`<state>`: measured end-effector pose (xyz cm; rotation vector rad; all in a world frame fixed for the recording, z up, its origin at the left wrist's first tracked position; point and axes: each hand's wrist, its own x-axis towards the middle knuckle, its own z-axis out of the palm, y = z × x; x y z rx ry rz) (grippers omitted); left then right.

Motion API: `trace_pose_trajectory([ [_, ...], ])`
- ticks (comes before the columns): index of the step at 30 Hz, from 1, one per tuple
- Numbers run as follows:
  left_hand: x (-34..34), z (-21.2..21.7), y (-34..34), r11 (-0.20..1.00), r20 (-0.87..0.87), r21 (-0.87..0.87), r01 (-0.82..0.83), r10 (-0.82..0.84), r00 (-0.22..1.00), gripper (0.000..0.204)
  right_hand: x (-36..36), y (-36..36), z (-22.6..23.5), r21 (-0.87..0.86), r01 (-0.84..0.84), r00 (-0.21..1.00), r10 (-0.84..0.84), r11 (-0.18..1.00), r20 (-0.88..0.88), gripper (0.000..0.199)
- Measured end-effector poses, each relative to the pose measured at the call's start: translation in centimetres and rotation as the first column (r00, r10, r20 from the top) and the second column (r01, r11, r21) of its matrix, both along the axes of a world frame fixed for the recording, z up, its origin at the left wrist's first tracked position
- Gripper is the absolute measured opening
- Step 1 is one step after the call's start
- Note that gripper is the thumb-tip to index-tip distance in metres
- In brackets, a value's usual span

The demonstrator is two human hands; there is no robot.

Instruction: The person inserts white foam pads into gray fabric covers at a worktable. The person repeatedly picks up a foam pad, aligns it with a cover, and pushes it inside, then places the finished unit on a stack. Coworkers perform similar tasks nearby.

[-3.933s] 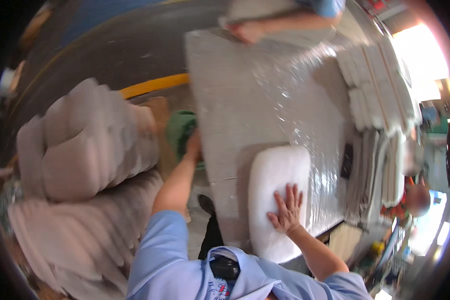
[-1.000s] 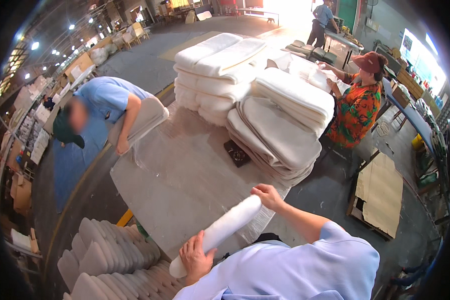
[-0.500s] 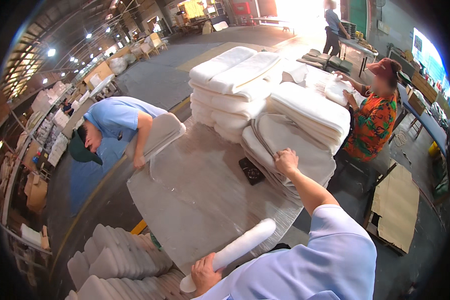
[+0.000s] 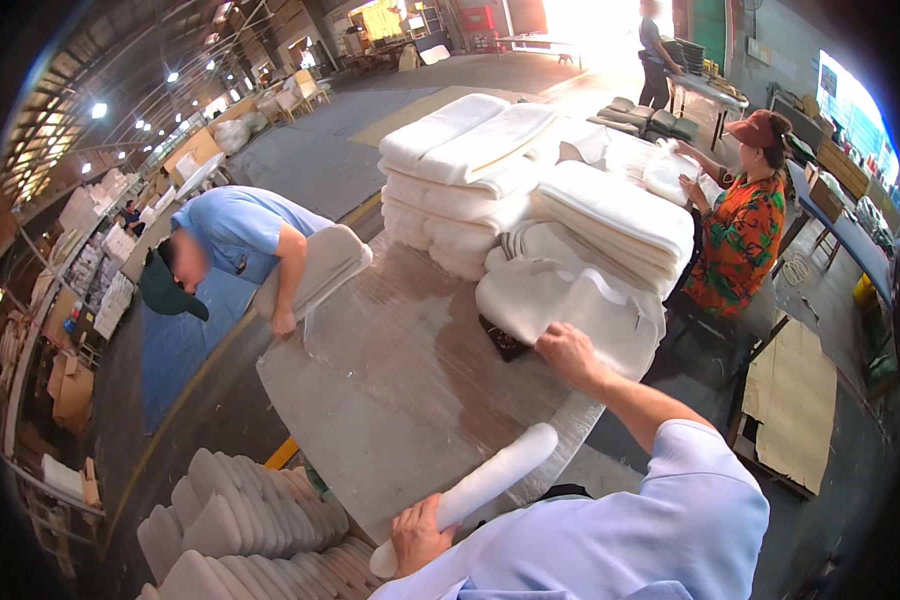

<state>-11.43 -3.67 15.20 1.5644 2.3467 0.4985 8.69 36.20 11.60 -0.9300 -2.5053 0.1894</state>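
My right hand (image 4: 567, 355) pinches the near edge of a pale cushion-shaped sheet (image 4: 540, 300), which bows up off the stack beneath it. Whether the sheet is fabric or foam I cannot tell. Low in the picture, my left hand (image 4: 420, 535) is wrapped round a long white padding piece (image 4: 500, 465), seen edge-on close to my body. Under the lifted sheet a black square item (image 4: 500, 340) shows in part on the plastic-covered table (image 4: 370, 400). Folded white padding (image 4: 620, 225) lies right behind the sheet.
A tall pile of white padding (image 4: 460, 180) stands at the table's far end. Across to the left, a co-worker (image 4: 245, 235) bends over grey pads (image 4: 320, 265); another (image 4: 740, 230) works at far right. Stacked grey pads (image 4: 240, 510) stand at lower left.
My right hand has drawn the top sheet's edge toward me and slightly left, so it lifts and partly covers the black item. My left hand still holds the padding, shifted slightly right.
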Motion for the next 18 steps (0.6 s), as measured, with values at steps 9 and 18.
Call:
trace_pose_trajectory([
  [9, -0.9, -0.9, -1.3, 0.994, 0.275, 0.029, 0.105, -0.109, 0.955, 0.068, -1.8, -9.1, 4.1, -0.143, -0.305, 0.919, 0.252, 0.941, -0.304, 0.01],
  [18, -7.5, -5.5, -1.2, 0.898, 0.868, 0.231, -0.375, -0.016, 0.496, 0.076, -6.0, -14.6, 16.0, -0.015, -0.766, 0.551, 0.645, 0.642, -0.53, 0.01],
])
